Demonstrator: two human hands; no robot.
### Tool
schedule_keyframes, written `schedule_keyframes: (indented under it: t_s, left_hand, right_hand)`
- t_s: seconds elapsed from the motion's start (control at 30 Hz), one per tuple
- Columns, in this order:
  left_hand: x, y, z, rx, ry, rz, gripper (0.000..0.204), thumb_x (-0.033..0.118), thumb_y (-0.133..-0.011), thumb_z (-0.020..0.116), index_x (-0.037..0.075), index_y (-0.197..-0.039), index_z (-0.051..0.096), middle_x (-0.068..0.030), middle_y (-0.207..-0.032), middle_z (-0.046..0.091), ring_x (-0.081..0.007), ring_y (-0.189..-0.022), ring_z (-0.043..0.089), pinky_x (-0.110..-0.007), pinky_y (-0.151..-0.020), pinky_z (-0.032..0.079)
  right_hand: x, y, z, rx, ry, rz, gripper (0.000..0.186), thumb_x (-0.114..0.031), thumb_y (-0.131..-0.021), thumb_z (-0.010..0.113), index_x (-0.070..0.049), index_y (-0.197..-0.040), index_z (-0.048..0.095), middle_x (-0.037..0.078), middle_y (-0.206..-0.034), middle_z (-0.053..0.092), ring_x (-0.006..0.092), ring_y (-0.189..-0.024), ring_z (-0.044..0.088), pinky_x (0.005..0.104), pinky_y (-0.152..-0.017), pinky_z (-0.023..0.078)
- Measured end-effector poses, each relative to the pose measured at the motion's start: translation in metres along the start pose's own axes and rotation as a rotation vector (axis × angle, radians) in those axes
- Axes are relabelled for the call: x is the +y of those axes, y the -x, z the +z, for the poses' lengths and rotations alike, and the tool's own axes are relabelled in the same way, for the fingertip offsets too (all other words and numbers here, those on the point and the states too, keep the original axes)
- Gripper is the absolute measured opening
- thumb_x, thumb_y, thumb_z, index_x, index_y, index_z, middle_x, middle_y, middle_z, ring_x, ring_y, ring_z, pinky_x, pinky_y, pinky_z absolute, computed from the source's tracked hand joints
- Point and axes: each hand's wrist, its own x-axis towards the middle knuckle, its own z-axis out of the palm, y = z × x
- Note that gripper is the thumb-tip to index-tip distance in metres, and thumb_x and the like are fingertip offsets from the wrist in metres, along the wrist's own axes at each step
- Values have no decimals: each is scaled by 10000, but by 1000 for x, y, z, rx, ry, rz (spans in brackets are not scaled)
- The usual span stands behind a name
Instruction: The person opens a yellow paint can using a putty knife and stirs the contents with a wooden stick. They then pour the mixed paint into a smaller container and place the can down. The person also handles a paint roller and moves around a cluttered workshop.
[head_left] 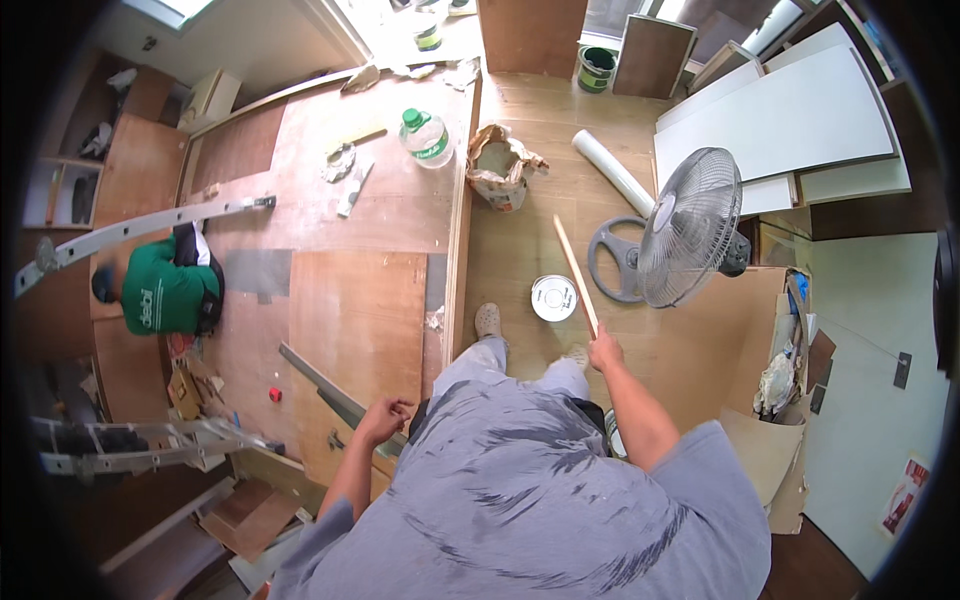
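Observation:
My right hand point(605, 351) is closed around the lower end of a long, light wooden stick point(575, 268), which slants up and away to the left. Just left of the stick, a round white-lidded can point(554, 298) stands on the wooden floor. My left hand point(383, 420) hangs by my left side with its fingers loosely bent and apart, nothing visible in it. Beneath that hand, a long grey strip point(325, 385) lies across a plywood sheet point(358, 310) on the raised platform.
A standing fan point(690, 228) with a round grey base is at the right, near cardboard and white panels point(790, 115). Ahead are an open paper sack point(497, 185) and a white tube point(612, 170). A large bottle point(426, 140) stands on the platform. A co-worker point(165, 283) crouches left, near ladders.

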Motion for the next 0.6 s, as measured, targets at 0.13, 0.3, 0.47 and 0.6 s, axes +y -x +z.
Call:
schedule_keyframes:
  t_s: [0.13, 0.3, 0.47, 0.6]
  left_hand:
    - [3, -16, -53, 34, 99, 78, 331, -105, -837, 633, -40, -1161, 660, -92, -964, 694, -155, -856, 670, -283, -769, 570]
    - [58, -57, -64, -18, 108, 108, 316, -88, -802, 713, -42, -1114, 681, -84, -862, 714, -137, -791, 674, -264, -724, 558]
    - [184, -88, -73, -21, -88, 219, 142, 95, -882, 743, -29, -939, 704, -61, -669, 672, -104, -594, 612, -255, -552, 491]
    - [290, -130, -70, 43, -138, 243, 224, 176, -918, 735, -2, -799, 669, -35, -622, 615, -89, -541, 540, -262, -490, 405]
  right_hand:
    - [-37, -18, -32, -188, 92, 123, 430, -126, -951, 536, -80, -1378, 547, 207, -1280, 646, 394, -1174, 631, 480, -973, 521]
    - [-42, -51, -43, -167, 106, 143, 352, -132, -888, 600, -18, -1220, 630, 237, -1078, 712, 393, -988, 708, 471, -811, 575]
    - [-63, -94, -68, -168, 23, 204, 352, -141, -884, 592, 2, -1205, 591, 239, -1027, 716, 389, -943, 722, 461, -770, 583]
    - [-116, -127, -120, 29, -276, 234, 369, -160, -918, 518, -40, -1263, 564, 254, -1256, 641, 423, -1192, 612, 510, -991, 498]
